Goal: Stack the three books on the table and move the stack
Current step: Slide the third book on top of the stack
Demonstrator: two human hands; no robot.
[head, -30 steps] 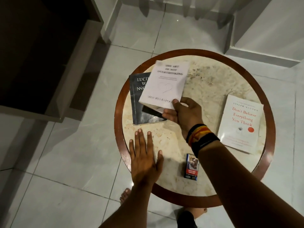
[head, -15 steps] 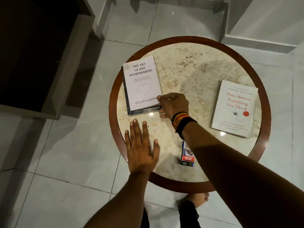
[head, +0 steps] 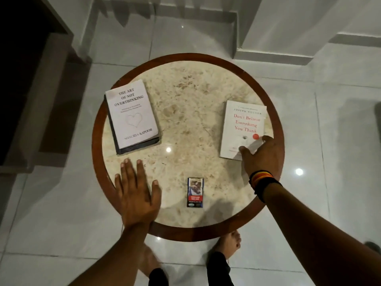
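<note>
On the round marble table [head: 191, 96], a white book titled "The Art of Not Overthinking" [head: 132, 114] lies on top of a dark book [head: 115, 142] at the left; only the dark book's edges show. A third white book with a red title [head: 243, 122] lies flat at the right. My right hand [head: 261, 157] is on this book's near right corner, thumb on the cover and fingers at its right edge. My left hand [head: 136, 195] lies flat and spread on the table's near left, just in front of the two-book stack, holding nothing.
A small cigarette pack [head: 195, 192] lies near the table's front edge between my hands. The table has a raised brown wooden rim [head: 97, 124]. A dark cabinet [head: 31, 89] stands to the left on the tiled floor. My bare feet [head: 226, 242] are under the front edge.
My right hand set the white heart-cover book squarely on the dark book, let go, and moved right to the red-titled book's corner. My left hand stayed flat on the table.
</note>
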